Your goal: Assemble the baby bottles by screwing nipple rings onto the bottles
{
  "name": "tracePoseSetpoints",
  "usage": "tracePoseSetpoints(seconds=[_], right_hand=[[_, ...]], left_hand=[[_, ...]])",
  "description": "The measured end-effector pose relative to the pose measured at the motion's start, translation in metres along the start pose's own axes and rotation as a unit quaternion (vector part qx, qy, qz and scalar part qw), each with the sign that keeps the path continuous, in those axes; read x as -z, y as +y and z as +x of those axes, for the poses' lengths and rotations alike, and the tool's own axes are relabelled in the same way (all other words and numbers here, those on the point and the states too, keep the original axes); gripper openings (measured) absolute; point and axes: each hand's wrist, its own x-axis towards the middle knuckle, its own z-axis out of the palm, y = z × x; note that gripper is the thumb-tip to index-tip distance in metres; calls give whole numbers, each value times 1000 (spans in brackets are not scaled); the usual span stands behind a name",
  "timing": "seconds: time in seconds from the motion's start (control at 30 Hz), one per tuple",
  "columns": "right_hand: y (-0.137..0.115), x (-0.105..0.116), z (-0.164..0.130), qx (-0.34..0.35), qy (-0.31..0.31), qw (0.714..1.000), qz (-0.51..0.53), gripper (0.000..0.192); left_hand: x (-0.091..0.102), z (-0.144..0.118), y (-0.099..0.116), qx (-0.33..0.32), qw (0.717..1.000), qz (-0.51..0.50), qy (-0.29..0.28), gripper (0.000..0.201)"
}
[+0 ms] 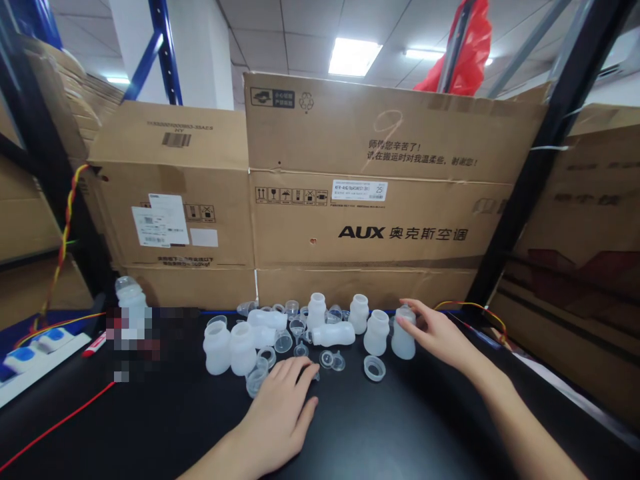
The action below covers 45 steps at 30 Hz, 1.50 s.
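My right hand [436, 331] grips a capped baby bottle [403, 345] by its upper part, thumb and forefinger at the cap; the bottle stands upright on the black tabletop. Palm down, my left hand [283, 405] lies over small clear parts, its fingers stretched out and the thumb apart. Beside its fingertips sit clear lids [257, 380] and a nipple piece [338, 361]. An open bottle [376, 333] stands left of the capped one, with a clear screw ring [375, 369] in front. Whatever lies under my left fingers is partly hidden.
Several more frosted bottles, such as one upright bottle [217, 350] and one lying bottle [334, 334], crowd the back among clear caps. Cardboard [365, 280] walls off the rear. A capped bottle [131, 303], a red marker [95, 344] and a power strip [45, 363] are at left.
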Motion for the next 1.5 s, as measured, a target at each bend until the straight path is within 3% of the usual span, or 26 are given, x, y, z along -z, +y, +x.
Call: tracePoseSetpoints(seconds=[0.1, 0.17, 0.27, 0.37, 0.43, 0.5, 0.6, 0.67, 0.77, 0.87, 0.97, 1.07, 1.23, 1.3, 1.4, 1.5], right_hand=[[8, 0, -1, -4, -33, 999, 0, 62], [11, 2, -3, 0, -16, 1000, -12, 67], [6, 8, -5, 47, 94, 993, -47, 69], [-15, 13, -8, 107, 246, 959, -85, 50], [-36, 15, -13, 126, 305, 939, -98, 38], [-58, 12, -20, 130, 266, 952, -73, 30], [-83, 0, -31, 95, 25, 995, -29, 22], [-90, -11, -37, 55, -120, 990, -48, 18], [-86, -29, -39, 25, -214, 974, -74, 17], [-82, -40, -37, 35, -235, 969, -64, 6], [-89, -44, -38, 63, -231, 970, -44, 8], [-105, -46, -42, 94, -209, 973, 25, 14], [-121, -64, -52, 146, -194, 960, 142, 9], [-122, -73, -54, 158, -186, 956, 162, 12], [-121, -84, -55, 166, -173, 953, 187, 31], [-123, -87, -56, 163, -181, 950, 196, 44]], left_hand=[[-1, 2, 1, -10, 1000, 14, -15, 26], [-2, 4, 0, -22, 999, 34, -8, 24], [-1, 5, -2, -44, 997, 57, 29, 24], [4, 6, -6, -48, 995, 48, 73, 18], [7, 6, -8, -34, 994, 16, 101, 15], [8, 5, -11, -15, 992, -24, 120, 14], [5, 3, -12, 7, 991, -64, 121, 14], [2, 1, -11, 16, 992, -75, 100, 15], [-4, -1, -8, 29, 995, -83, 53, 16], [-7, -2, -5, 43, 995, -92, 4, 16], [-4, -2, -3, 52, 992, -114, -29, 16], [2, 0, 0, 50, 990, -125, -50, 21], [7, 2, 5, 54, 988, -122, -80, 6], [6, 1, 4, 57, 986, -128, -89, 11], [3, 1, 3, 62, 984, -147, -75, 12], [3, 1, 1, 39, 984, -174, -5, 9]])
